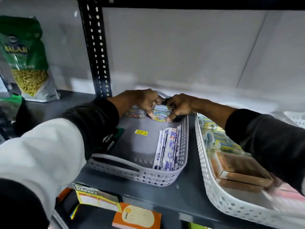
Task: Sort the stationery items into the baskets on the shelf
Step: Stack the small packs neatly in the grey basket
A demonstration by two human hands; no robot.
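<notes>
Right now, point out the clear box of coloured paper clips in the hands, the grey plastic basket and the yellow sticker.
Clear box of coloured paper clips [162,111], head view, top face.
Grey plastic basket [148,176], head view, front wall.
Yellow sticker [141,132], head view, centre.

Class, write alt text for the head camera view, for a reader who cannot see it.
Both hands, left hand and right hand, hold a clear box of coloured paper clips at the back of a grey basket on a shelf. A pen packet lies along its right wall; a white basket of boxes sits alongside.
</notes>
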